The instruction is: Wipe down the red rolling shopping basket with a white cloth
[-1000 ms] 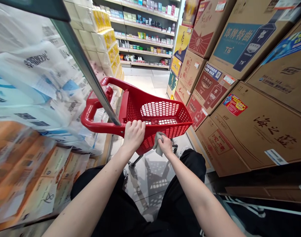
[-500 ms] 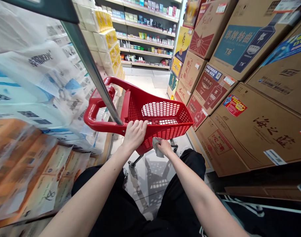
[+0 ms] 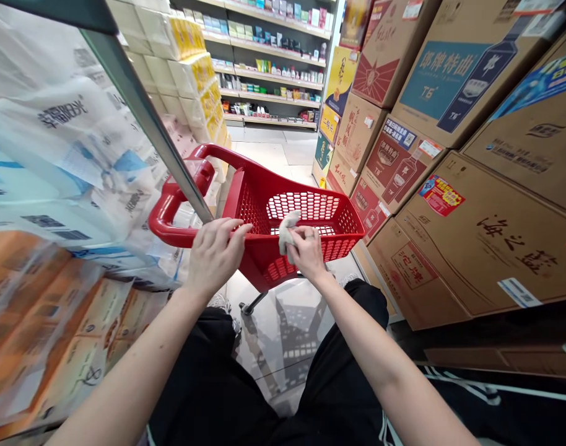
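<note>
A red plastic shopping cart (image 3: pixel 259 260) with perforated sides stands in front of me, nothing visible inside its basket. My left hand (image 3: pixel 217 253) is closed over the cart's near top rim, just beside the base of a metal pole (image 3: pixel 143 118) that slants to the upper left. In my right hand (image 3: pixel 308 253) is a crumpled greyish-white cloth (image 3: pixel 288 230), pinched between thumb and fingers. The cloth is at the near rim of the basket; whether it touches the plastic I cannot tell.
Bagged paper goods (image 3: pixel 69 161) and orange packs (image 3: pixel 36 297) are piled on my left. Stacked cardboard cartons (image 3: pixel 487 241) line the right side. Tiled floor (image 3: pixel 287 145) runs ahead to shelves (image 3: pixel 278 74) of small products. My knees flank the cart.
My left hand has slid left along the rim toward the pole. My right hand has raised the cloth from the cart's lower side to its top rim. The cart's handle end has shifted slightly left.
</note>
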Tool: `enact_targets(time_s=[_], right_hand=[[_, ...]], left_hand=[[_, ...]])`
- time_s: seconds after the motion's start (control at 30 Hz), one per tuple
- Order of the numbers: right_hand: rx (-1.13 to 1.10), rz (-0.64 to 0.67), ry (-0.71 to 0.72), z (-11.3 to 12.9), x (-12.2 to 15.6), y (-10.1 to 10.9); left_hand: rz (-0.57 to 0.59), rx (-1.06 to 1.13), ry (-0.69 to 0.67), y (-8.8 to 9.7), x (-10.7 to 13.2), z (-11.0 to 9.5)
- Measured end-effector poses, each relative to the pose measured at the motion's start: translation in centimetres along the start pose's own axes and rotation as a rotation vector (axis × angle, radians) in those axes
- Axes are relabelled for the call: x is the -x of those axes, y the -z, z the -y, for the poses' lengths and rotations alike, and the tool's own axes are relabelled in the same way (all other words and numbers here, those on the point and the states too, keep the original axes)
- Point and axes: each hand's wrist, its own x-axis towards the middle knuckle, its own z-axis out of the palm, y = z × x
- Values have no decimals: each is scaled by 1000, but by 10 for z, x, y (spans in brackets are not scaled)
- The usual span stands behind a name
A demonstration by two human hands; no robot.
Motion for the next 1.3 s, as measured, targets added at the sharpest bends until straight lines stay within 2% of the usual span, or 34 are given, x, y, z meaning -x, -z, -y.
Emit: enact_targets(time_s=[0.1, 0.2, 0.33, 0.43, 0.5, 0.67, 0.73, 0.83, 0.93, 1.0, 1.07, 1.17, 1.23, 1.3], right_hand=[[105, 110, 93, -4, -9, -10], [167, 158, 121, -21, -8, -19], [220, 99, 67, -52, 0, -19], [239, 46, 11, -58, 4, -18], [235, 42, 17, -46, 1, -21], [162, 112, 169, 12, -19, -36], [161, 129, 203, 21, -24, -36], [172, 187, 247, 4, -22, -26], [190, 218, 177, -29, -15, -12], [209, 226, 145, -46, -11, -7], [213, 240, 158, -55, -10, -4], [196, 248, 194, -60, -10, -4], [182, 246, 197, -60, -12, -5], [182, 237, 171, -56, -13, -7]], left_hand=[[49, -8, -14, 0, 6, 10], [95, -2, -25, -4, 8, 14], [106, 16, 4, -10, 8, 13], [93, 24, 23, -16, 6, 9], [86, 11, 37, -19, 5, 5], [95, -57, 27, -22, 3, -3], [101, -54, -6, -18, 3, -1], [133, -12, -102, -8, 5, 5], [169, 50, -184, 1, 9, 14], [153, 92, -197, 4, 14, 20], [58, 104, -137, 3, 19, 28], [-144, 60, 98, -1, 23, 37], [-165, 35, 220, -3, 21, 39], [-105, 15, 259, -5, 16, 36]])
